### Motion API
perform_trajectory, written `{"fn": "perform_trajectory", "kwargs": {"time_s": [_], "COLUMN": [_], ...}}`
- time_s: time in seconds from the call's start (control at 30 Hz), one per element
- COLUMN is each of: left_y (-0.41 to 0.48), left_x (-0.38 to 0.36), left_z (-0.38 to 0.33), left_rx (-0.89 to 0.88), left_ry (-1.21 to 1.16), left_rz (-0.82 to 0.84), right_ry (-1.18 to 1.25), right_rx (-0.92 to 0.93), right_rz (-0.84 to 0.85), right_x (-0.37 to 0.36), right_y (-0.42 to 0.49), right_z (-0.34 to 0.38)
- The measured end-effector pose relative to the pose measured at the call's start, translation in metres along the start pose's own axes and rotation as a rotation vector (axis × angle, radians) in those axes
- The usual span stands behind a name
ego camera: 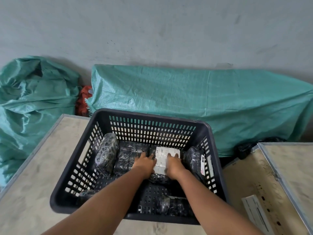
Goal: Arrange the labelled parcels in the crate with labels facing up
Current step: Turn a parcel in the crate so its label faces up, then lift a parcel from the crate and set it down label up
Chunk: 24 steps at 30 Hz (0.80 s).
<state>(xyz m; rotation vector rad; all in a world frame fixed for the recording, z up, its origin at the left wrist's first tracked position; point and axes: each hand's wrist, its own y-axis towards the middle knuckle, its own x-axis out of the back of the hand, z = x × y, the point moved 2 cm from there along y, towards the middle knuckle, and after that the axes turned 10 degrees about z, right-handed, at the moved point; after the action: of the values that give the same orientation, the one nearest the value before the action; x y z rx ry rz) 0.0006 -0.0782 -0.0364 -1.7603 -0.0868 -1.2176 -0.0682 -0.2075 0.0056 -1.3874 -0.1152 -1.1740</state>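
A dark slotted plastic crate (pixel 72 168) sits on the table and holds several black patterned parcels. In its middle lies a parcel with a white label (pixel 165 154) facing up. My left hand (pixel 145 164) grips that parcel's left side and my right hand (pixel 174 165) grips its right side, fingers partly over the label. One parcel (pixel 105 156) leans against the left wall. Another parcel (pixel 131 155) lies left of centre with no label showing. A parcel (pixel 194 160) stands against the right wall, its label turned sideways. More parcels (pixel 171 205) lie near the front wall.
The crate rests on a pale wooden table (pixel 30 192) with a metal edge. A second table (pixel 288 168) stands to the right, with a white label strip (pixel 257 214) on it. Green woven sacks (pixel 186 102) and a red bag (pixel 83 100) lie behind, against a grey wall.
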Motion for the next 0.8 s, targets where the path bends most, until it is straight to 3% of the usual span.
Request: {"fn": "perform_trajectory", "kwargs": {"time_s": [0.2, 0.27, 0.33, 0.47, 0.53, 0.63, 0.8], "left_y": [-0.018, -0.023, -0.026, -0.029, -0.031, -0.033, -0.037], "left_x": [-0.001, 0.004, 0.006, -0.003, -0.005, -0.005, -0.004], "left_z": [-0.006, -0.009, -0.011, -0.011, -0.012, -0.014, -0.014], "left_rx": [-0.09, -0.117, -0.135, -0.2, -0.218, -0.2, -0.202], "left_ry": [0.082, 0.065, 0.034, 0.086, 0.144, 0.169, 0.138], "left_rz": [-0.125, -0.132, -0.106, -0.029, 0.002, 0.026, 0.04], "right_ry": [0.146, 0.135, 0.13, 0.201, 0.107, 0.058, 0.271], "right_rx": [0.225, 0.219, 0.154, -0.006, -0.044, -0.031, 0.027], "right_rz": [-0.351, -0.511, -0.569, -0.401, -0.39, -0.373, -0.218], "right_x": [0.047, 0.054, 0.052, 0.029, 0.022, 0.018, 0.013], "right_y": [-0.065, -0.088, -0.105, -0.119, -0.12, -0.118, -0.112], "right_z": [-0.005, -0.02, -0.034, -0.042, -0.045, -0.051, -0.049]}}
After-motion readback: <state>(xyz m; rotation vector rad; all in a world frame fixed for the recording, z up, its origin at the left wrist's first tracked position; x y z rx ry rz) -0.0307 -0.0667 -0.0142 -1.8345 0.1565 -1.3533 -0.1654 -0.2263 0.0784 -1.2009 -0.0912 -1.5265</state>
